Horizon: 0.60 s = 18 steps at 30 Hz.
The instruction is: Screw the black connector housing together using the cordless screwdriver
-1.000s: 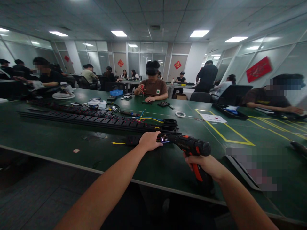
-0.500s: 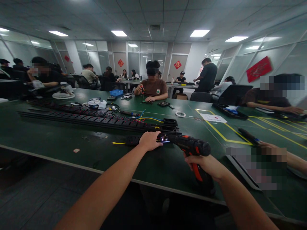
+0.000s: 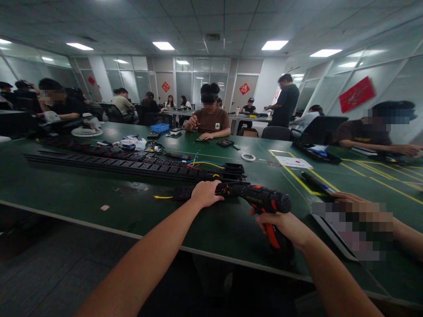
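One drill (image 3: 262, 198) in right hand (image 3: 284, 225), left hand (image 3: 205, 193) gripping one black strip (image 3: 181, 193)

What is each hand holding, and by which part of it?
The right hand holds a cordless drill by its handle; the left hand, a short power strip toward its drill-side end.

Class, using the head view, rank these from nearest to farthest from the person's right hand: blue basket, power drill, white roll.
1. Power drill: held in the right hand.
2. White roll: beyond the drill, slightly left.
3. Blue basket: farther back, well to the left.
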Each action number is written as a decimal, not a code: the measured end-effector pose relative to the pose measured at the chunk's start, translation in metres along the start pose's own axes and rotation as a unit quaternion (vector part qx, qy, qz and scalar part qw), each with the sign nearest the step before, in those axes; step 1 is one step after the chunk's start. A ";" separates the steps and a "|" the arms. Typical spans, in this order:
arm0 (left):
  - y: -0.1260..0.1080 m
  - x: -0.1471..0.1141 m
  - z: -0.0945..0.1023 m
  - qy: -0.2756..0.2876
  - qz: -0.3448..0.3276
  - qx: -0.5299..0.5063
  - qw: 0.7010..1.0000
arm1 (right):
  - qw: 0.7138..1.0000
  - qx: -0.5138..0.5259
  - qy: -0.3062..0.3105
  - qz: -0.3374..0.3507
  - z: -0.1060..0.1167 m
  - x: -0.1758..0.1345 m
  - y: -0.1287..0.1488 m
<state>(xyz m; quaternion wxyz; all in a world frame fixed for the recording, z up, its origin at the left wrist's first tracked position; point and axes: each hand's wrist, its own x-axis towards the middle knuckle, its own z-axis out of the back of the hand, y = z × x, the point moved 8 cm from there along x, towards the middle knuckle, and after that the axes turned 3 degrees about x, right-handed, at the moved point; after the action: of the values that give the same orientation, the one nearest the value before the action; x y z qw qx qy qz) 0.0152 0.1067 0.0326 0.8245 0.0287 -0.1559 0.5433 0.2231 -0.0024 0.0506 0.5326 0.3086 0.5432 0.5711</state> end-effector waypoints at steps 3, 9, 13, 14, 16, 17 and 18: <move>0.001 0.001 -0.001 0.000 0.002 -0.001 1.000 | 1.000 0.002 0.007 0.010 -0.001 0.001 0.000; 0.001 -0.001 0.001 -0.005 0.002 -0.002 1.000 | 1.000 -0.013 0.007 0.018 -0.004 0.000 0.004; -0.001 -0.001 0.002 -0.006 -0.004 0.001 1.000 | 1.000 -0.021 0.012 0.017 -0.005 0.000 0.005; -0.001 -0.001 0.002 -0.005 -0.005 0.002 1.000 | 1.000 -0.022 0.012 0.017 -0.005 0.000 0.005; -0.002 -0.002 0.002 0.000 -0.004 0.002 1.000 | 1.000 -0.023 0.013 0.017 -0.005 0.000 0.006; -0.002 -0.002 0.002 0.003 -0.003 0.002 1.000 | 0.999 -0.023 0.014 0.018 -0.005 0.000 0.006; -0.002 -0.002 0.002 0.005 -0.002 0.002 1.000 | 0.999 -0.023 0.013 0.018 -0.006 0.000 0.006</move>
<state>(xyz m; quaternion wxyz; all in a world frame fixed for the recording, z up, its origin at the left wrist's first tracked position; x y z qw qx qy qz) 0.0159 0.1034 0.0346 0.8263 0.0277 -0.1505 0.5421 0.2159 -0.0031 0.0554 0.5218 0.2982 0.5314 0.5970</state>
